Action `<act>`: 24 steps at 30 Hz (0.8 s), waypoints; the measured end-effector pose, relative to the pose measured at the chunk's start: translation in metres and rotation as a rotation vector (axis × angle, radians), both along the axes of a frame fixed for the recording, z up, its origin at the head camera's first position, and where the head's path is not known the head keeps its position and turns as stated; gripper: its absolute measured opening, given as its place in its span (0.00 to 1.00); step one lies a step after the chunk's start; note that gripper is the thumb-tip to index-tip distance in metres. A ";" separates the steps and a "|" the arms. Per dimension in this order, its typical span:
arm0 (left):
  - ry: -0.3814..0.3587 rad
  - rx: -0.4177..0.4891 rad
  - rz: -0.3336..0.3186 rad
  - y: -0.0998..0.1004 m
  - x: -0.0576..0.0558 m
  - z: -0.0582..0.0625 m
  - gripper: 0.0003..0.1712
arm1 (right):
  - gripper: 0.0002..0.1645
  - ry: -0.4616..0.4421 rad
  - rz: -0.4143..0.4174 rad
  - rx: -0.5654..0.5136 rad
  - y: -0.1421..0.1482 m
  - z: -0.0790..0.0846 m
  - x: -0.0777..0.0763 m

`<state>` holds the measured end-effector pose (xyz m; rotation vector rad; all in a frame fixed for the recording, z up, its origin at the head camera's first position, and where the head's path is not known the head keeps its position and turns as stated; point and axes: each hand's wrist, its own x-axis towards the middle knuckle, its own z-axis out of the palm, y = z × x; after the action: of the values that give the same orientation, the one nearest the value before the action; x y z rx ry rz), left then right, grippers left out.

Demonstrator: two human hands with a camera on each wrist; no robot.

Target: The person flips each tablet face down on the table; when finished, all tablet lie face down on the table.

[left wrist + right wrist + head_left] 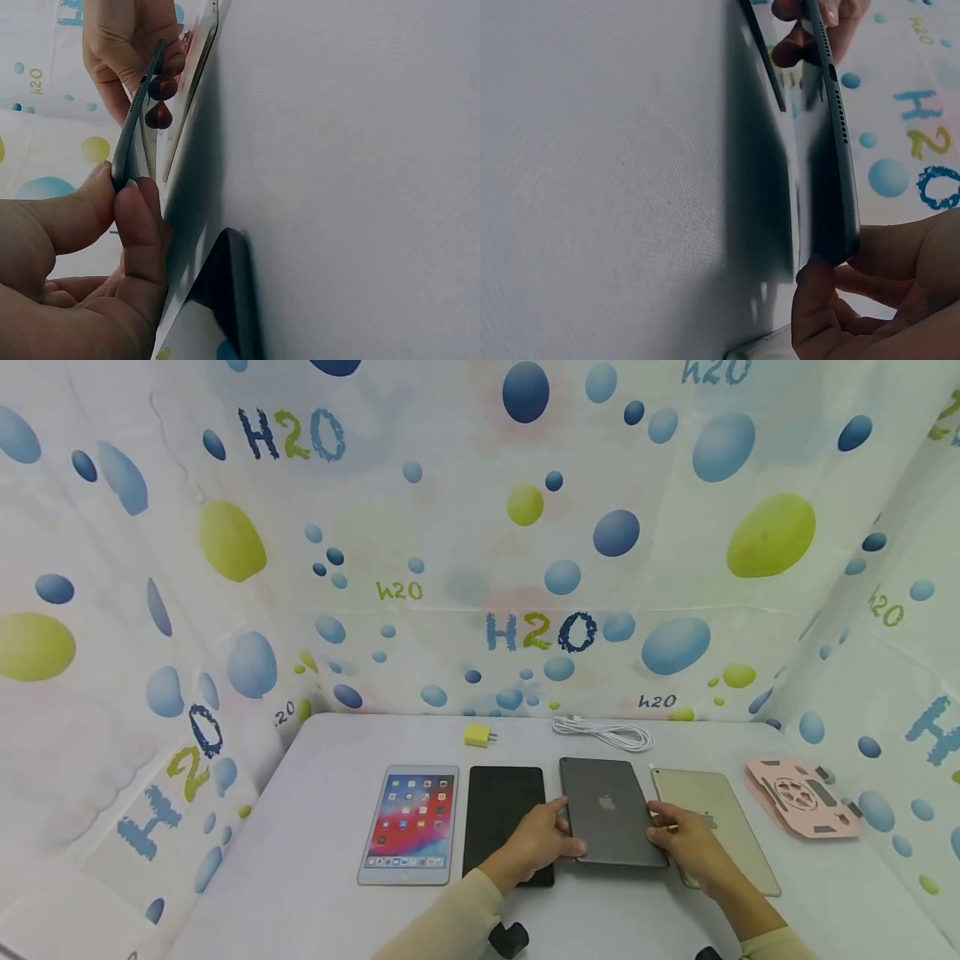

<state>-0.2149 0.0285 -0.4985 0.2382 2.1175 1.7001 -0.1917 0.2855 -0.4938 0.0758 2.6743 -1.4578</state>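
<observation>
A dark grey tablet (606, 817) with its back upward is held slightly above the white table by both hands. My left hand (538, 842) pinches its left edge, thumb on the back and fingers beneath. On the opposite edge, my right hand (692, 839) has the same kind of pinch. In the left wrist view the tablet (135, 124) appears edge-on; the right wrist view shows the tablet's port edge (834, 97). A black tablet (501, 810) lies partly under my left hand, and a gold tablet (738, 827) partly behind my right hand.
To the left lies a white tablet (411, 822) with its screen lit. At the back are a yellow charger plug (477, 735) and a coiled white cable (607, 732). A pink stand (802, 795) lies at the right. Patterned curtains enclose the table (315, 827).
</observation>
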 end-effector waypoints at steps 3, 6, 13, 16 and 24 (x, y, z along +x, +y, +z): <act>-0.004 -0.014 0.013 0.001 0.002 -0.001 0.46 | 0.32 -0.007 -0.008 0.034 -0.001 -0.003 0.000; 0.012 -0.014 0.018 0.001 0.005 -0.002 0.43 | 0.33 -0.008 -0.015 0.070 -0.002 -0.006 -0.001; 0.023 -0.026 -0.011 -0.001 0.011 0.000 0.38 | 0.37 -0.009 -0.019 0.182 -0.003 -0.009 0.000; 0.007 -0.035 -0.030 -0.003 0.013 0.003 0.38 | 0.37 -0.003 -0.020 0.202 -0.004 -0.009 0.001; -0.025 0.001 -0.075 0.000 0.016 0.006 0.39 | 0.35 -0.010 -0.028 0.262 -0.009 -0.007 0.001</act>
<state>-0.1984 0.0280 -0.4920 0.2921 2.0633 1.6530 -0.1906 0.2763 -0.5004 0.1395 2.8504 -1.1020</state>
